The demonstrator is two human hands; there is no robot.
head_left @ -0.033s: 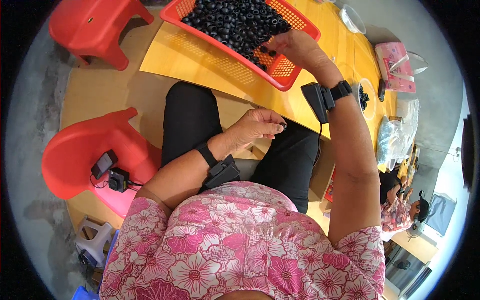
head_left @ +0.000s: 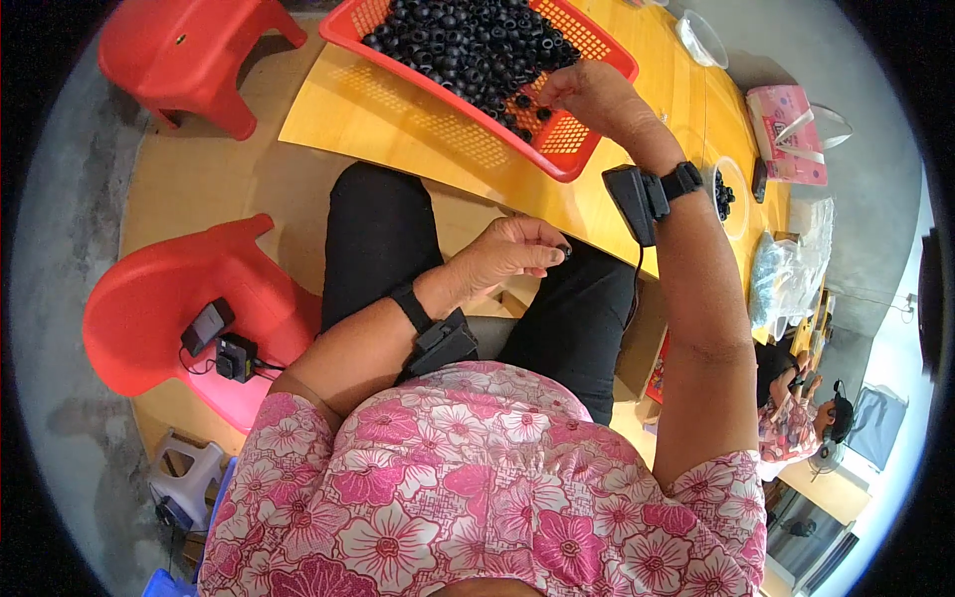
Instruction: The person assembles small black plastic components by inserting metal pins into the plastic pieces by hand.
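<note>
One red basket [head_left: 567, 159] of small black rings [head_left: 468, 50] was set on the yellow desk [head_left: 398, 124]. The right hand [head_left: 587, 95] was curled among the rings there; its grip could not be told. The left hand [head_left: 512, 254] was closed above the lap, one black ring [head_left: 564, 252] pinched at its fingertips.

The left hand [head_left: 507, 257] is hovering over the lap, palm turned up, fingers curling inward with fingertips pinching together. The left forearm is bending across the body, a black band on its wrist. The right arm is stretching forward, nearly straight, its wrist banded too; the right hand [head_left: 587, 92] is reaching down, fingers curled.
</note>
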